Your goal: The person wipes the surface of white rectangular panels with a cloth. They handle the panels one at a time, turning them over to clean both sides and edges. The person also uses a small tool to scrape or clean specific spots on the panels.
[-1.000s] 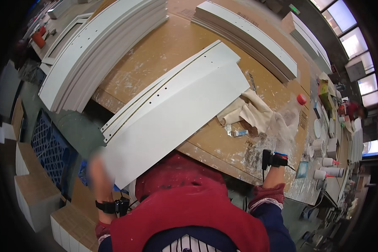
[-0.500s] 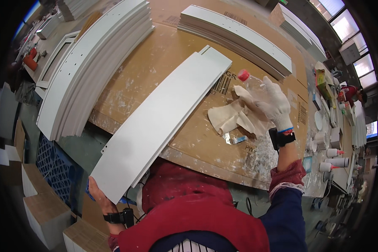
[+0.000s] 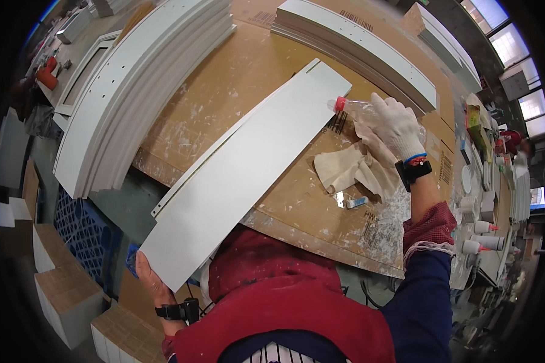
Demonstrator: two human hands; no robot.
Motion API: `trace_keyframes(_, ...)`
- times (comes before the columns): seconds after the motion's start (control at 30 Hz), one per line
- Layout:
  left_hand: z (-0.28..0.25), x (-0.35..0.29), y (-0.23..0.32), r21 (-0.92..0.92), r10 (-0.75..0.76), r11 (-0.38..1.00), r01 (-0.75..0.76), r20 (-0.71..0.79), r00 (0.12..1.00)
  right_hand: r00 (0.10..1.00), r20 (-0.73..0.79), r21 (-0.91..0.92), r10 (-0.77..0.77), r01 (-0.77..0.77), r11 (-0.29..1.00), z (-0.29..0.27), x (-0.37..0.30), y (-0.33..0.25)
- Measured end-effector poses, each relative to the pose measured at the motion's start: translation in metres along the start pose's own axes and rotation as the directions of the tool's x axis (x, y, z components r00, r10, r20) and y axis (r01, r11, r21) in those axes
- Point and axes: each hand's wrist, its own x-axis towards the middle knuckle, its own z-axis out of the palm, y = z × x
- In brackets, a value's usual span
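A long white panel (image 3: 248, 169) lies slantwise over the cardboard-covered table, its near end jutting past the edge. My bare left hand (image 3: 150, 277) grips that near corner, thumb along the edge and the other fingers hidden beneath. In a white knitted glove, my right hand (image 3: 398, 128) is closed round a clear plastic bottle (image 3: 362, 109) with a red cap (image 3: 340, 104). The bottle lies tilted sideways, its mouth over the panel's far right edge. Below that hand is a crumpled beige cloth (image 3: 342, 169), beside a small scraper-like tool (image 3: 351, 201) with a blue part.
Curved white panels rise in a tall stack (image 3: 118, 85) at the left, with another stack (image 3: 357, 48) at the back. White bottles with red tips (image 3: 481, 227) stand on the right-hand bench. White-sided boxes (image 3: 66, 290) and a blue plastic pallet (image 3: 82, 242) occupy the floor at lower left.
My right hand has tipped the bottle leftward, bringing its cap to the panel's far edge. The panel has rolled a little, so a strip along its left edge now shows.
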Motion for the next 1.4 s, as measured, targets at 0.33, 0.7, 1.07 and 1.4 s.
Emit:
trace_keyframes(0.33, -0.012, 0.004, -0.005, -0.152, -0.133, 0.98, 0.132, 0.002, 0.991, 0.988, 0.1, 0.117, 0.12, -0.131, 0.984, -0.001, -0.002, 0.008)
trace_keyframes(0.7, -0.032, 0.013, -0.026, -0.51, -0.349, 0.751, 0.419, 0.232, 0.908, 0.641, -0.113, 0.902, 0.759, -0.255, 0.349, 0.101, -0.081, 0.112)
trace_keyframes(1.07, -0.032, 0.013, -0.029, -0.541, -0.285, 0.716, 0.442, 0.351, 0.892, 0.654, -0.461, 0.429, 0.6, -0.428, 0.796, 0.049, -0.138, 0.001)
trace_keyframes(1.4, -0.03, 0.005, -0.032, -0.543, -0.307, 0.737, 0.402, 0.262, 0.915, 0.982, 0.116, 0.373, -0.146, 0.093, 0.923, 0.056, -0.064, -0.031)
